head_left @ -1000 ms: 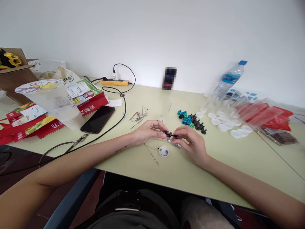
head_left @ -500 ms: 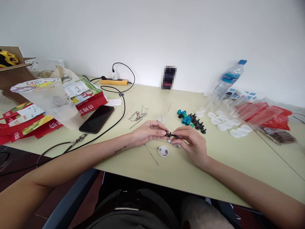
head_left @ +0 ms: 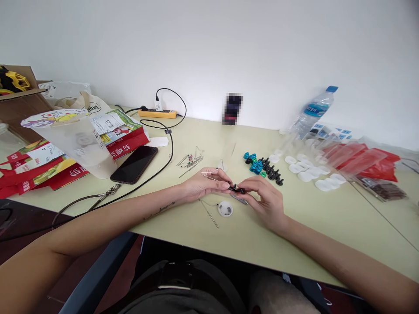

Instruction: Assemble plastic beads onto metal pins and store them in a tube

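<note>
My left hand is closed, pinching one end of a small black part between thumb and fingers. A thin bent metal wire lies across the same hand. From the other side, my right hand grips the black part with its fingertips, so the two hands nearly meet. Just under the fingers shows a piece of shiny metal, mostly hidden. Close below sits a round white cap with small grey metal bits in it. A thin metal rod lies to its left.
Several bent metal pins lie beyond my left hand. Blue and black knob-like parts and white discs are to the right. A phone, a plastic cup and a black cable lie left; a water bottle leans behind.
The black part has turned slightly between my fingers, and my right fingertips have shifted a little on it. The view has moved slightly.
</note>
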A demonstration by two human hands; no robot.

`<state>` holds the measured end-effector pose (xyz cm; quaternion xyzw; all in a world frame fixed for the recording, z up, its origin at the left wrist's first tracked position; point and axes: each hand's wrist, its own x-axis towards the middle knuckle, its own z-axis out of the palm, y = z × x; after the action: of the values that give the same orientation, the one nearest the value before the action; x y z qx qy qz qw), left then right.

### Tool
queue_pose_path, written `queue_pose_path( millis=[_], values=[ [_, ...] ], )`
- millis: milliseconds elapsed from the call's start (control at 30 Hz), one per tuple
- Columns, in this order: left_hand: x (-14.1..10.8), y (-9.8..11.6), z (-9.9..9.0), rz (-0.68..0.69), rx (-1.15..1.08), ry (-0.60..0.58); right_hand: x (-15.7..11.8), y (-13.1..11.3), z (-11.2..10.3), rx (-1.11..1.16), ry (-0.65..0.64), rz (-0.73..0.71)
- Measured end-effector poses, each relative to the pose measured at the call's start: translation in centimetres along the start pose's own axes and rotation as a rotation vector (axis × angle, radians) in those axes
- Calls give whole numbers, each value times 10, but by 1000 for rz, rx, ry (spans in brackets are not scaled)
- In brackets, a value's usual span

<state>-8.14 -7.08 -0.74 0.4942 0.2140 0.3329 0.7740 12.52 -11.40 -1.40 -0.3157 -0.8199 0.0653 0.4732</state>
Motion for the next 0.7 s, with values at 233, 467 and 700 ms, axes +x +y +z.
queue_pose_path(
  millis=[233, 467, 700],
  values=[
    [0, 1, 1, -5, 1, -1, -2, 2, 0, 62, 25, 9],
    [-1, 3, 2, -23, 19, -20, -3, 4, 0, 78, 29, -18],
    [0, 1, 1, -29, 17, -49, -3, 5, 2, 61, 25, -27]
  ],
)
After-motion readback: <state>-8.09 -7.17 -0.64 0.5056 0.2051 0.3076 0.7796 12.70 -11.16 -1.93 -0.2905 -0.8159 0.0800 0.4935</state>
